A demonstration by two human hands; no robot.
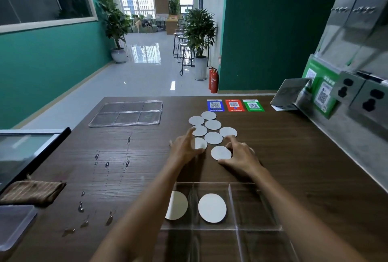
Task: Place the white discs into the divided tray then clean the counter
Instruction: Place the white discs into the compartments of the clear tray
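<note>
White, flat and round, the discs [213, 124] lie clustered on the dark wood counter [294, 148] beyond both hands. The right hand [241, 158] pinches one disc [220, 153] between thumb and fingers; the left hand [184, 148] rests its relaxed fingers on another disc [200, 143], gripping nothing. Nearer the person, a clear divided tray [231, 228] holds two discs, one in each of two neighbouring compartments. A clear lid [126, 112] lies well apart at the far left, with water drops [80, 207] and a brown cloth [31, 191] nearby.

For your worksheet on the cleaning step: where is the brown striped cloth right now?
In the head view, the brown striped cloth lies folded at the counter's left edge, left of the water drops, untouched by either hand.
</note>
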